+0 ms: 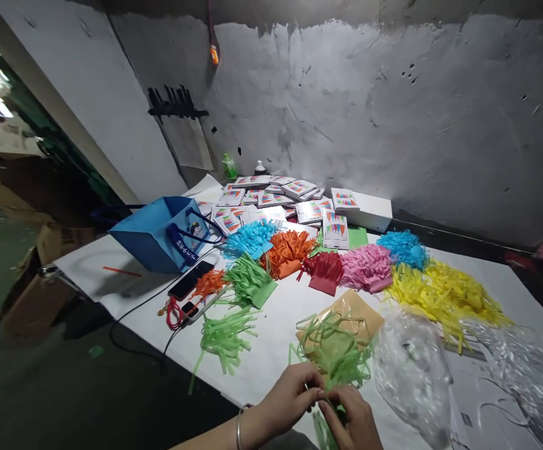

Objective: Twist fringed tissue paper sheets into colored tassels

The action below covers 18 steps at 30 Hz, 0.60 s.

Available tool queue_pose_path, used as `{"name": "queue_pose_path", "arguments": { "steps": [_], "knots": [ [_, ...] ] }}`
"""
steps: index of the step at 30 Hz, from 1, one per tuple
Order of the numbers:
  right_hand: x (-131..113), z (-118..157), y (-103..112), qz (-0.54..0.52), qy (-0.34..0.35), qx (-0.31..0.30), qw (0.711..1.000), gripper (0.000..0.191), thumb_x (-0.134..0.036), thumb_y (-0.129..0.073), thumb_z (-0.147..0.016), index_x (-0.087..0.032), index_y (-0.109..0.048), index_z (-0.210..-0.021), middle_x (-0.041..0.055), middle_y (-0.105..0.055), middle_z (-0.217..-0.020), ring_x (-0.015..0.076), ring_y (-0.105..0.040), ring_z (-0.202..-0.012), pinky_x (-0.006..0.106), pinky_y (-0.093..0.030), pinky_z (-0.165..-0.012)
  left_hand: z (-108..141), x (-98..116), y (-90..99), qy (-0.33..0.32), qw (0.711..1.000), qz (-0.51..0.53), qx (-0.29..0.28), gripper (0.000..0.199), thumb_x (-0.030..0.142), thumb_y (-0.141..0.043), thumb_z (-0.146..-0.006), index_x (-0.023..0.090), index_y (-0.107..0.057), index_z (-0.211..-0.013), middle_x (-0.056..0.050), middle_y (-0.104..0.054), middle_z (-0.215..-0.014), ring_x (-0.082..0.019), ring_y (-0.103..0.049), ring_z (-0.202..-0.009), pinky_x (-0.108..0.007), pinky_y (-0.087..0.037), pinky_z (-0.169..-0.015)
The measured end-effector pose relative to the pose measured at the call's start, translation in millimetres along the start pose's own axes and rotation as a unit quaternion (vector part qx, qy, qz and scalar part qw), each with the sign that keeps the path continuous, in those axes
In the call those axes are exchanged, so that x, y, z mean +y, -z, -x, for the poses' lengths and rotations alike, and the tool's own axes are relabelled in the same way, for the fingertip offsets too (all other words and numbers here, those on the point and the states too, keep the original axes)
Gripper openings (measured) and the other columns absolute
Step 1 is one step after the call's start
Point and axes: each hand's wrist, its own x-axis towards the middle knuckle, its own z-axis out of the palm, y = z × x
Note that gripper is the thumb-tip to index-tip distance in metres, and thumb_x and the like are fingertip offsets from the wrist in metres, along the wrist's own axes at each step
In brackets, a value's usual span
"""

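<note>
Left hand (292, 395), right hand (354, 417) pinching green streamers (339, 357) — pink bundle (367, 267), blue bag (145, 236) farther back on white table (271, 344).

No text can be read; white characters on the blue open-topped bag (145, 232), left of centre, are too small.

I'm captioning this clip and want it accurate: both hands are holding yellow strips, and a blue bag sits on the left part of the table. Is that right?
Not quite: the head view shows the left hand and right hand holding green strips, not yellow. The blue bag does sit on the left part of the table.
</note>
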Motion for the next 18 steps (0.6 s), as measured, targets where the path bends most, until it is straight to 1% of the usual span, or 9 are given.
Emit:
{"name": "queue_pose_path", "arguments": {
  "steps": [2, 5, 7, 9, 11, 12, 14, 16, 18],
  "knots": [
    [1, -7, -6, -0.002, 0.003, -0.010, 1.000, 0.026, -0.036, -0.053, -0.098, -0.023, -0.064, -0.080, 0.0000, -0.069, -0.075, 0.0152, -0.065, -0.072, 0.022, -0.048, -0.068, 1, -1, 6.8, 0.002, 1.000, 0.000, -0.008, 0.033, 0.045, -0.072, -0.076, 0.016, -0.058, -0.072, 0.002, -0.053, -0.067, -0.012, -0.053, -0.056, -0.022, -0.044, -0.050],
    [3, -15, -18, 0.007, 0.012, -0.019, 1.000, 0.029, -0.037, -0.051, -0.099, -0.022, -0.062, -0.077, -0.0006, -0.067, -0.072, 0.0141, -0.064, -0.070, 0.022, -0.047, -0.066, 4, -6, 14.0, 0.004, 1.000, -0.004, -0.001, 0.040, 0.057, -0.063, -0.082, 0.018, -0.053, -0.078, 0.003, -0.050, -0.067, -0.012, -0.050, -0.056, -0.022, -0.045, -0.049],
    [8, -18, -26, 0.017, 0.021, -0.026, 0.999, 0.029, -0.038, -0.053, -0.097, -0.022, -0.062, -0.075, -0.0005, -0.066, -0.072, 0.0148, -0.064, -0.071, 0.023, -0.048, -0.067, 8, -11, 15.9, 0.008, 1.000, -0.013, 0.016, 0.039, 0.057, -0.056, -0.086, 0.019, -0.049, -0.082, 0.003, -0.050, -0.071, -0.011, -0.050, -0.057, -0.022, -0.047, -0.050],
    [17, -18, -33, 0.019, 0.031, -0.040, 0.999, 0.028, -0.039, -0.053, -0.097, -0.023, -0.064, -0.077, -0.0009, -0.068, -0.072, 0.0148, -0.065, -0.071, 0.022, -0.050, -0.068, 11, -16, 20.1, 0.021, 0.999, -0.023, 0.033, 0.037, 0.056, -0.050, -0.090, 0.021, -0.045, -0.083, 0.003, -0.051, -0.070, -0.011, -0.050, -0.055, -0.023, -0.047, -0.048],
    [35, -19, -35, 0.021, 0.036, -0.050, 0.998, 0.026, -0.039, -0.050, -0.098, -0.024, -0.067, -0.085, 0.0000, -0.072, -0.079, 0.0153, -0.069, -0.075, 0.022, -0.053, -0.070, 12, -19, 34.1, 0.035, 0.997, -0.039, 0.057, 0.035, 0.056, -0.043, -0.092, 0.022, -0.042, -0.083, 0.004, -0.052, -0.066, -0.012, -0.051, -0.052, -0.024, -0.047, -0.046],
    [48, -19, -34, 0.025, 0.035, -0.049, 0.998, 0.025, -0.038, -0.048, -0.098, -0.025, -0.068, -0.092, 0.0018, -0.074, -0.086, 0.0163, -0.071, -0.080, 0.022, -0.055, -0.072, 12, -19, 46.9, 0.040, 0.995, -0.053, 0.072, 0.035, 0.056, -0.041, -0.093, 0.022, -0.041, -0.083, 0.004, -0.053, -0.063, -0.012, -0.051, -0.050, -0.024, -0.047, -0.047],
    [78, -21, -28, 0.045, 0.028, -0.031, 0.998, 0.027, -0.035, -0.045, -0.099, -0.023, -0.069, -0.106, 0.0078, -0.075, -0.105, 0.0205, -0.073, -0.096, 0.026, -0.058, -0.079, 12, -15, 85.2, 0.047, 0.989, -0.092, 0.105, 0.034, 0.055, -0.040, -0.095, 0.022, -0.041, -0.083, 0.006, -0.051, -0.058, -0.011, -0.050, -0.047, -0.024, -0.048, -0.050],
    [110, -25, -23, 0.072, 0.028, -0.017, 0.997, 0.031, -0.031, -0.050, -0.094, -0.020, -0.069, -0.115, 0.0134, -0.073, -0.115, 0.0268, -0.071, -0.106, 0.034, -0.058, -0.086, 12, -8, 135.1, 0.060, 0.979, -0.146, 0.131, 0.032, 0.050, -0.044, -0.096, 0.021, -0.045, -0.084, 0.007, -0.051, -0.058, -0.011, -0.052, -0.049, -0.024, -0.049, -0.053],
    [135, -27, -22, 0.093, 0.034, -0.014, 0.995, 0.037, -0.027, -0.056, -0.085, -0.019, -0.070, -0.119, 0.0150, -0.069, -0.125, 0.0330, -0.066, -0.116, 0.043, -0.056, -0.094, 12, 0, 186.0, 0.085, 0.962, -0.210, 0.152, 0.028, 0.043, -0.049, -0.099, 0.018, -0.053, -0.088, 0.006, -0.054, -0.064, -0.011, -0.055, -0.053, -0.025, -0.050, -0.054]
  ]
}}
